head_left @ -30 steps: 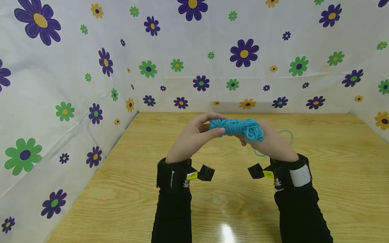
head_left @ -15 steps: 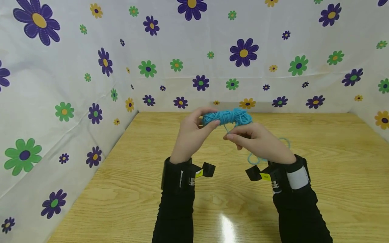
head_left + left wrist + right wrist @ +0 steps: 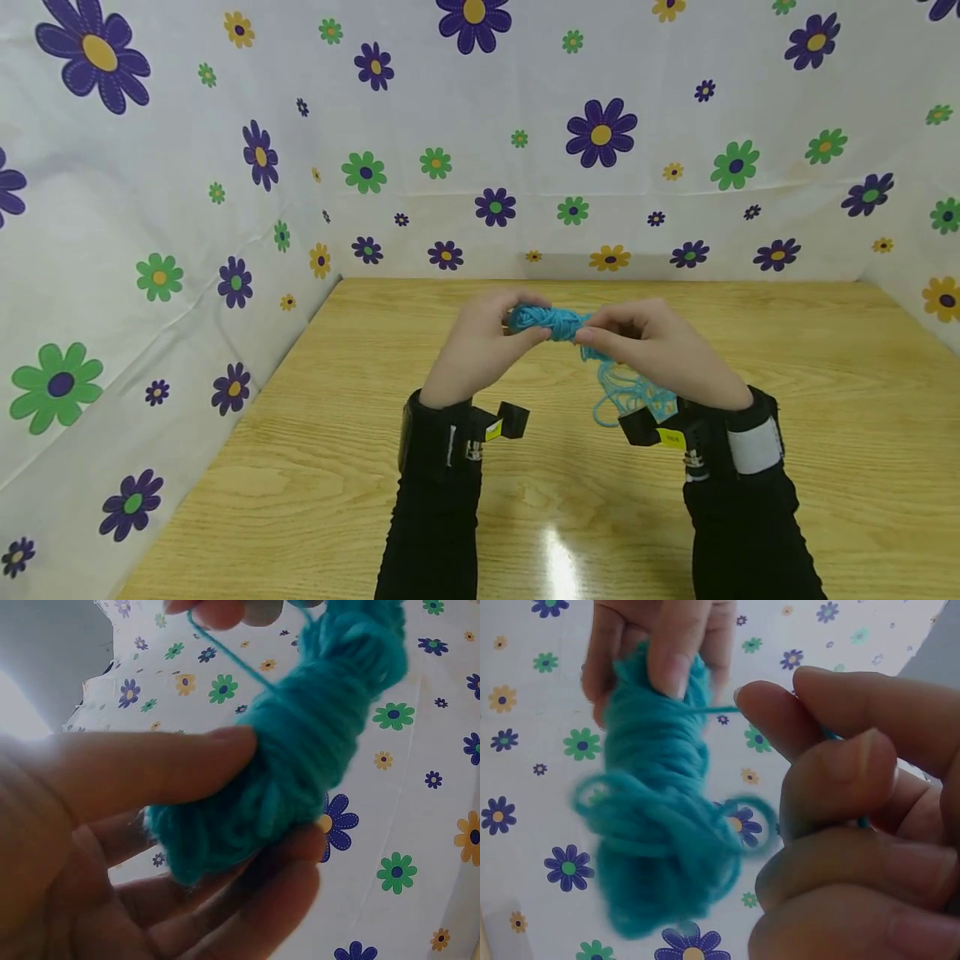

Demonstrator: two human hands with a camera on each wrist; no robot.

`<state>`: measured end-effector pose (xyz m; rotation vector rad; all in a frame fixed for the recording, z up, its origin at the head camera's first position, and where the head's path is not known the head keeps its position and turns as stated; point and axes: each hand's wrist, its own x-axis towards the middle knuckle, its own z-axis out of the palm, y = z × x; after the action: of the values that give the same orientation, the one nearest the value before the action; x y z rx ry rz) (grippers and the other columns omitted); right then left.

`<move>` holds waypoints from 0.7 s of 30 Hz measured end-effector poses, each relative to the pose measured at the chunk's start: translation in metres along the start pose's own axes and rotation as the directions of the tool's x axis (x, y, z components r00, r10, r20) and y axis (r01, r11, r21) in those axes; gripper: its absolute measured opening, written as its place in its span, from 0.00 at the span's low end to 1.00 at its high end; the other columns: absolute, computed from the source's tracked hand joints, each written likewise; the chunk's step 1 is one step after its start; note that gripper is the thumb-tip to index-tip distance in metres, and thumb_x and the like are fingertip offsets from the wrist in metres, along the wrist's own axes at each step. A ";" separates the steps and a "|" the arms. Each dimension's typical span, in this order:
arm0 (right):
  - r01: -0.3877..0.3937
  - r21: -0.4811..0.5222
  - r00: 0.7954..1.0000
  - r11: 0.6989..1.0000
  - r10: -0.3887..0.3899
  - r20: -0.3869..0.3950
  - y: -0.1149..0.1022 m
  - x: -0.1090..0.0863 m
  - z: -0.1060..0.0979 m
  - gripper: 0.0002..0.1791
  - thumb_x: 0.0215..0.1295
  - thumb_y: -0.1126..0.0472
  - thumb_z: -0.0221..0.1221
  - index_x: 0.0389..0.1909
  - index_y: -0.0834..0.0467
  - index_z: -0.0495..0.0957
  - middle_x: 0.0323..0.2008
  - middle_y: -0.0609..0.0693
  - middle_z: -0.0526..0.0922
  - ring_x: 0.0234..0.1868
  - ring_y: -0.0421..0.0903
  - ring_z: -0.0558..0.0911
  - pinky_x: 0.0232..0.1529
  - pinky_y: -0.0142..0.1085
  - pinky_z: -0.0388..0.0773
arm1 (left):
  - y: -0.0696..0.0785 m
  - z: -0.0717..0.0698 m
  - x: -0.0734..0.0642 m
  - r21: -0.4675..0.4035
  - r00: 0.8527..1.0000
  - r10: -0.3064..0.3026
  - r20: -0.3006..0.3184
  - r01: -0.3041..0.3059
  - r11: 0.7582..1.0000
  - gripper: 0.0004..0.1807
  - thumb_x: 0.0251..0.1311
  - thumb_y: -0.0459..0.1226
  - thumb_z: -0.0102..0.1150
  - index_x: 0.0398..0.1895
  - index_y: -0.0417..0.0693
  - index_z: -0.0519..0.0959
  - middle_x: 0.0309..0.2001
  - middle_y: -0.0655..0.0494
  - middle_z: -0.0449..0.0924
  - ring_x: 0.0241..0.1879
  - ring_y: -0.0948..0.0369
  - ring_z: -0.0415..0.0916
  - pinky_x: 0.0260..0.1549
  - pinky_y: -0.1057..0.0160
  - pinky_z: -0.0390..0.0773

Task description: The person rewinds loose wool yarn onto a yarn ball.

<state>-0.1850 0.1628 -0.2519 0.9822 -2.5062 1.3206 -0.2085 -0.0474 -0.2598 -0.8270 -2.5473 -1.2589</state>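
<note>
A small skein of blue yarn (image 3: 551,322), wound tightly round its middle with loose loops at its ends, is held above the table. My left hand (image 3: 480,342) grips one end of it, thumb on the near side and fingers behind, as the left wrist view shows. A single strand of yarn (image 3: 718,710) runs from the wound middle to my right hand (image 3: 652,346), which pinches it between thumb and forefinger with the other fingers curled. Unwound yarn (image 3: 637,392) in loose loops shows below the right hand, partly hidden by the hand and the wrist camera.
The wooden table (image 3: 315,467) stretches under both arms. A white cloth with printed flowers (image 3: 420,108) hangs behind it and along its left side. Each wrist wears a black strap with a small camera (image 3: 513,420).
The right hand has come out from behind the skein, drawn a strand, and now pinches it close to the skein. The skein has tilted, and more loose yarn shows below the right hand.
</note>
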 end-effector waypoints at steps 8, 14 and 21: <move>-0.028 -0.007 0.997 1.000 0.027 -0.067 0.002 -0.004 -0.006 0.08 0.66 0.63 0.54 0.34 0.62 0.81 0.23 0.52 0.74 0.19 0.44 0.65 0.20 0.34 0.61 | 0.000 -0.003 -0.003 -0.123 0.952 0.068 0.298 -0.033 0.992 0.12 0.60 0.37 0.57 0.47 0.48 0.76 0.40 0.57 0.77 0.34 0.61 0.73 0.36 0.61 0.75; -0.048 0.059 0.995 0.997 0.053 -0.089 0.009 -0.006 -0.007 0.08 0.65 0.63 0.55 0.33 0.63 0.80 0.18 0.53 0.67 0.16 0.44 0.63 0.16 0.34 0.60 | -0.003 -0.007 -0.006 -0.349 0.912 0.183 0.366 -0.048 0.936 0.13 0.62 0.33 0.55 0.50 0.43 0.74 0.42 0.51 0.75 0.32 0.57 0.75 0.37 0.62 0.76; 0.041 0.153 0.997 0.987 -0.030 -0.075 0.013 -0.003 0.003 0.09 0.66 0.69 0.51 0.34 0.68 0.79 0.25 0.49 0.77 0.24 0.42 0.72 0.26 0.28 0.71 | 0.003 -0.015 -0.009 -0.499 0.938 0.194 0.287 -0.027 0.866 0.14 0.63 0.30 0.52 0.52 0.38 0.71 0.46 0.46 0.72 0.37 0.55 0.76 0.42 0.59 0.76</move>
<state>-0.1904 0.1668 -0.2642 0.9849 -2.3518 1.5300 -0.2005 -0.0612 -0.2521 -1.3719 -2.3802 -1.9084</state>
